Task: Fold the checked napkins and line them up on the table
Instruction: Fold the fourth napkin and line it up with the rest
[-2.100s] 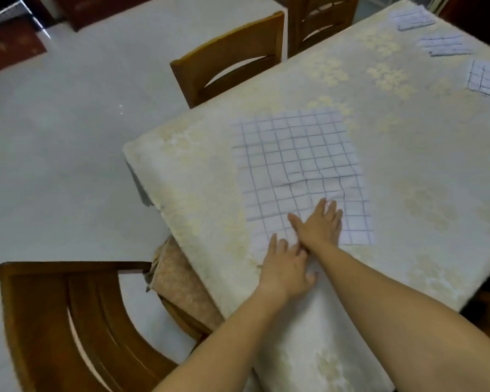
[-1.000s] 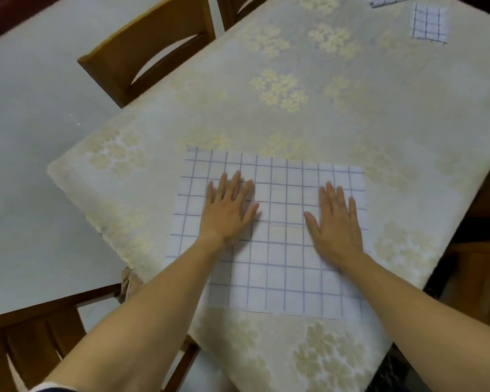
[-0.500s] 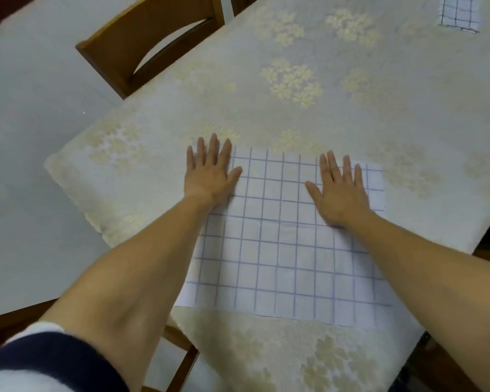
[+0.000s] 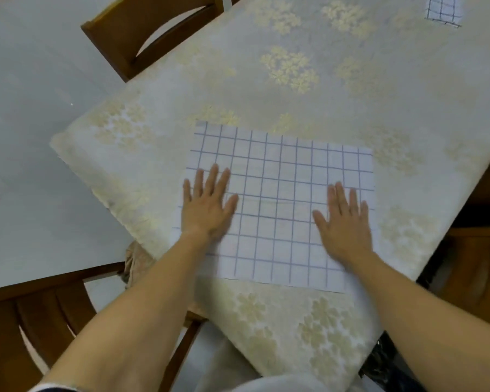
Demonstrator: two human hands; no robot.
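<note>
The white, blue-checked napkin (image 4: 280,171) lies flat on the cream floral tablecloth (image 4: 294,66). The left hand (image 4: 207,205) and right hand (image 4: 344,219) press it with straight fingers, gripping nothing. Its far edge lies at twelve o'clock, equally near both.

Left hand (image 4: 207,206) and right hand (image 4: 344,222) lie palm-down, fingers straight.

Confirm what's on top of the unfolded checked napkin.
Only the left hand and right hand, both flat on the checked napkin with fingers straight. The squares beneath the palms are covered.
</note>
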